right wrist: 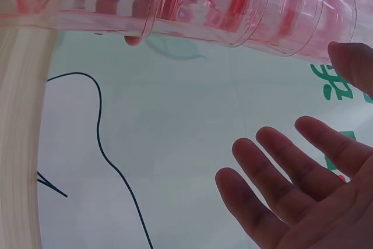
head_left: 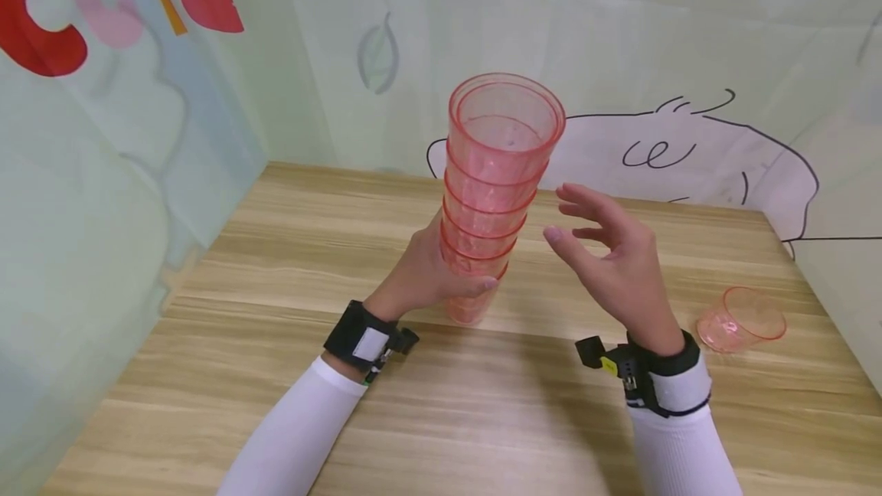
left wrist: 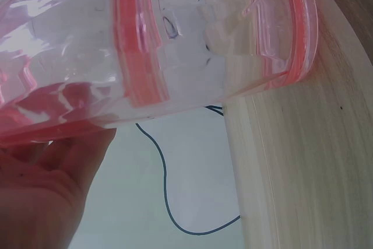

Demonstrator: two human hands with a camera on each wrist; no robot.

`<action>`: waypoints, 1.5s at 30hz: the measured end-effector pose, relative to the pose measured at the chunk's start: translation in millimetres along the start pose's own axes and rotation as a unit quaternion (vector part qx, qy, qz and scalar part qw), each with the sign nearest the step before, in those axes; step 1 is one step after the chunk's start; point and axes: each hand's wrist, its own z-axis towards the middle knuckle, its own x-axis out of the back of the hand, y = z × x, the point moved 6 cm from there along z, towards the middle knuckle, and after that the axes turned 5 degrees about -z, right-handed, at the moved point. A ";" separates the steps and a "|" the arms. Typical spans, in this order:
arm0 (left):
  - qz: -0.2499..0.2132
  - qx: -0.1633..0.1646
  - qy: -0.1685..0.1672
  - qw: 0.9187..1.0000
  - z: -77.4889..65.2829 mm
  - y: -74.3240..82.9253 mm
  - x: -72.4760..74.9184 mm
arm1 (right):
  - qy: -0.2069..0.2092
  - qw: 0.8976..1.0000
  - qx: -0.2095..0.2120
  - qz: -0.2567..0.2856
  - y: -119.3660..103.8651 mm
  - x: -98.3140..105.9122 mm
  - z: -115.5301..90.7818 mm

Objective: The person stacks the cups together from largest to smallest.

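Note:
A tall stack of several clear pink plastic cups (head_left: 492, 197), nested one in another with mouths upward, leans slightly right in the head view. Low on the stack, my left hand (head_left: 430, 270) grips it, thumb across the front and the other fingers hidden behind. To the right of the stack, my right hand (head_left: 613, 255) is held with fingers spread and loosely bent, nothing between them. In the right wrist view the right fingers (right wrist: 280, 167) are apart from the cups, with the thumb close by the upper stack.
A single pink cup (head_left: 740, 320) stands on the wooden table (head_left: 441, 419) at the right, beyond my right wrist. Printed cloth walls (head_left: 310, 60) close off the table's back and left sides. Both wrists wear black straps with small cameras.

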 end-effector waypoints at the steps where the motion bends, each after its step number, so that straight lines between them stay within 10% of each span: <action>1: 0.001 -0.001 0.000 1.000 0.0 0.1 0.1 | -0.001 1.000 -0.001 -0.002 -3.2 0.6 -0.1; 45: 0.021 -0.003 0.006 1.000 -0.5 0.4 1.1 | -0.003 0.988 -0.030 -0.153 51.4 29.0 -17.9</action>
